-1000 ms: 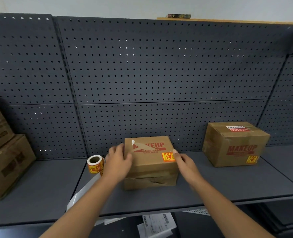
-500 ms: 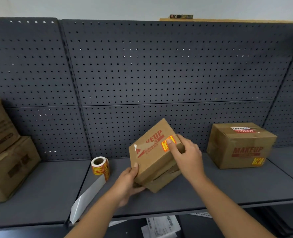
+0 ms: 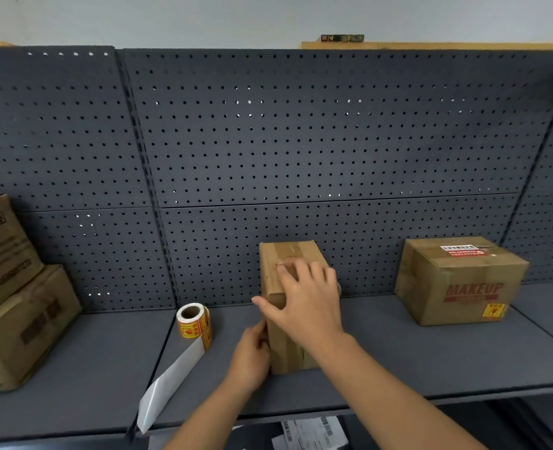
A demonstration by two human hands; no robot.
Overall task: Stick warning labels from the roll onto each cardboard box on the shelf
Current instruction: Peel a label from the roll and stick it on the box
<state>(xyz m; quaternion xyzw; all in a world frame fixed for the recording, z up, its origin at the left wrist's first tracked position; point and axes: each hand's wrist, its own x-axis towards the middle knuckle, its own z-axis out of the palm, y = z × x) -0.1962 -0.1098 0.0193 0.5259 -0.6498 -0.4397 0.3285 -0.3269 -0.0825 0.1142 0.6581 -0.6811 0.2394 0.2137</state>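
Note:
A small cardboard box [image 3: 286, 258] stands on end on the grey shelf [image 3: 398, 358], taped face toward me, its printed side turned away. My right hand [image 3: 304, 300] lies over its upper front with fingers spread and thumb at the left edge. My left hand [image 3: 252, 352] grips its lower left edge. A roll of orange warning labels [image 3: 193, 321] stands to the left, a white backing strip [image 3: 171, 381] trailing over the shelf's front edge. A second box [image 3: 460, 280] printed MAKEUP sits to the right with a yellow label on its front.
Two stacked cardboard boxes [image 3: 12, 293] sit at the far left of the shelf. A dark pegboard [image 3: 301, 141] forms the back wall. Papers [image 3: 310, 433] lie on the level below.
The middle box was flat with both hands on its sides, then tilted up; now it stands on end with the labelled printed face turned out of sight.

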